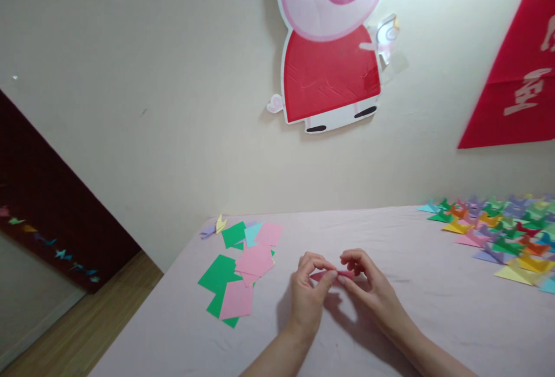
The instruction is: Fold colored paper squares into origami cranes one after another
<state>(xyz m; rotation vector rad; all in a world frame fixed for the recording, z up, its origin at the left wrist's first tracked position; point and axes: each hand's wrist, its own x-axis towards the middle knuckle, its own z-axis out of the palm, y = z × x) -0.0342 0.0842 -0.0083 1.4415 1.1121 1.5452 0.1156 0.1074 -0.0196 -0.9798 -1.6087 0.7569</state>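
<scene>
A small folded piece of pink paper (346, 274) is held just above the table between both hands. My left hand (309, 284) pinches its left and middle part between thumb and fingers. On the other side, my right hand (366, 278) has its thumb against the right end, with the fingers curled behind. Parts of the paper are hidden by the fingers. Left of my hands lie loose square sheets, among them a pink sheet (237, 300), a green sheet (218, 273) and a light blue sheet (252, 234).
Many colourful folded paper cranes (503, 232) stand in rows at the right of the cloth-covered table (173, 336). Two small folded papers, one yellow (221, 224), sit at the back left corner. A wall with a pig cutout (332, 76) rises behind.
</scene>
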